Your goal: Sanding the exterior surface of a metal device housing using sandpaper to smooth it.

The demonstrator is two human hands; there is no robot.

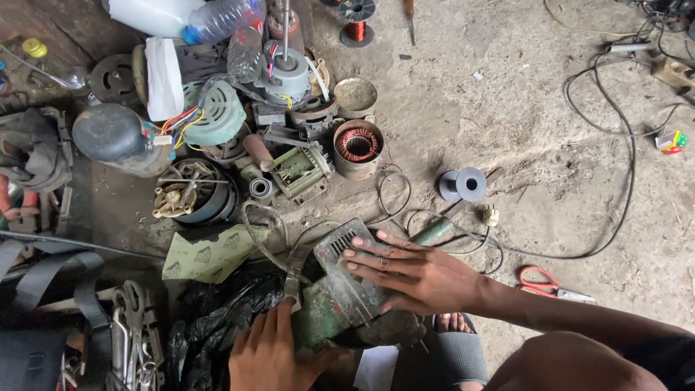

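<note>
Two hands on one green motor

One green motor (347, 304) lies on the floor at the bottom centre. Right hand (413, 271) presses flat on its grey vented cover (344, 242), fingers spread; left hand (271, 355) clasps its lower end. Two spools (463, 185), one copper-wound stator (357, 145) and red scissors (546, 284) lie near.

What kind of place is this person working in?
Probably an informal repair workshop for small electric motors, set on a dirt floor. Opened motors such as a round metal stator with copper windings, a spool of copper wire and a pile of worn metal wrenches suggest it.
</note>
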